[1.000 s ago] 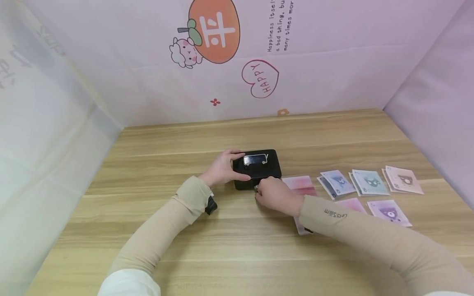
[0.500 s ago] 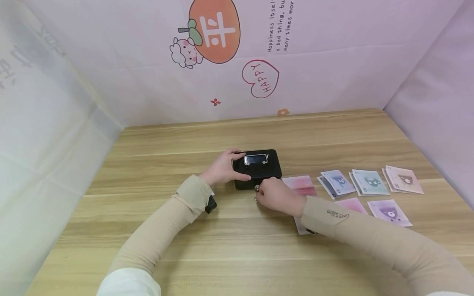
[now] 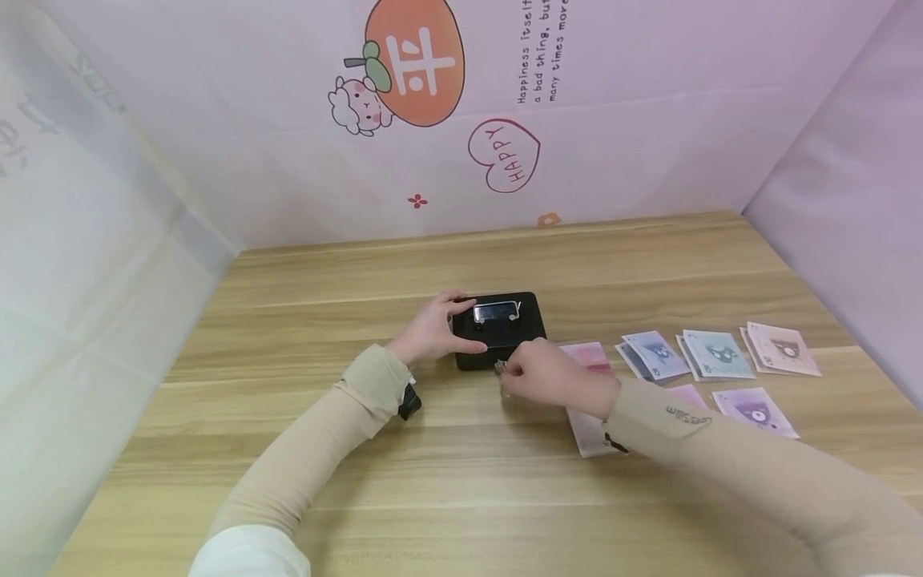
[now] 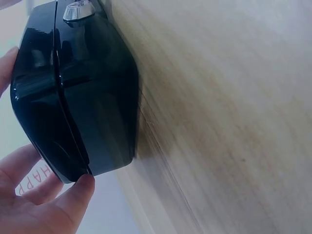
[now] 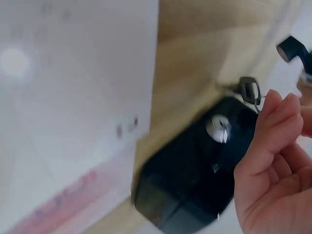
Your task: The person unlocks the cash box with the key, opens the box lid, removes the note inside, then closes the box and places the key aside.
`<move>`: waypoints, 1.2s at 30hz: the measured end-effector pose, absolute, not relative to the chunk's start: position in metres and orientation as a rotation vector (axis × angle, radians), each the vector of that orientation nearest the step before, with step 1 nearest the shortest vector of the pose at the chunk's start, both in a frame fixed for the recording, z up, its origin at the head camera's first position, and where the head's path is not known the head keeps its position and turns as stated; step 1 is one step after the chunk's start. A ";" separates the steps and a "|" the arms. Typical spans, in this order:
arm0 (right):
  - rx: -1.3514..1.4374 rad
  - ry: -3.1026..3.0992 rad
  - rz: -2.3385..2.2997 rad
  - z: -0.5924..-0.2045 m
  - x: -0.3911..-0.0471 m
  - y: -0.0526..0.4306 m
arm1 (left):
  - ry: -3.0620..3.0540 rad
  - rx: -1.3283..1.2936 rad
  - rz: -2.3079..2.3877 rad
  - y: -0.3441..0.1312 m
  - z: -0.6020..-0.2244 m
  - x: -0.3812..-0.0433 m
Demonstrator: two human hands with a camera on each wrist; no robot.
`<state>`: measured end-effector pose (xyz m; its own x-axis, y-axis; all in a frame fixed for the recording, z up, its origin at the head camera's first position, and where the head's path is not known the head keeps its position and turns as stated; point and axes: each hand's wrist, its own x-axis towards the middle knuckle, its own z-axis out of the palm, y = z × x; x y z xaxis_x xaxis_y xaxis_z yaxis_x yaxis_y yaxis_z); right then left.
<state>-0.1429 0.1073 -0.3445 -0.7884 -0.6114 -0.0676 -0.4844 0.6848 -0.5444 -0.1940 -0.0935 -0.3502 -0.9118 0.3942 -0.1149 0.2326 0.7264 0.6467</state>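
A black cash box (image 3: 534, 324) with a metal handle (image 3: 497, 312) on its lid sits on the wooden table, lid down. My left hand (image 3: 435, 328) grips its left end, thumb at the front edge and fingers over the lid; in the left wrist view, fingertips (image 4: 84, 187) touch the seam. A round silver lock (image 5: 218, 129) is on the front of the box. Just in front of it, my right hand (image 3: 542, 373) pinches a small ring with a dark-headed key (image 5: 249, 91). That key hangs clear of the lock, its blade blurred.
Pairs of play banknotes, blue (image 3: 658, 355), green (image 3: 719, 353) and orange (image 3: 786, 349), lie to the right. A purple note (image 3: 757, 412) and a pink one (image 3: 688, 395) are nearer. Red-pink notes (image 3: 586, 433) lie partly under my right forearm. A patterned cloth wall (image 3: 634, 160) stands behind.
My right hand has drawn slightly right, away from the lock, with the key between its fingers. My left hand and the cash box stay where they were.
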 end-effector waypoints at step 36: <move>-0.453 2.720 -0.978 -0.331 -0.219 0.196 | 2.687 0.500 0.958 -0.096 -0.354 -0.194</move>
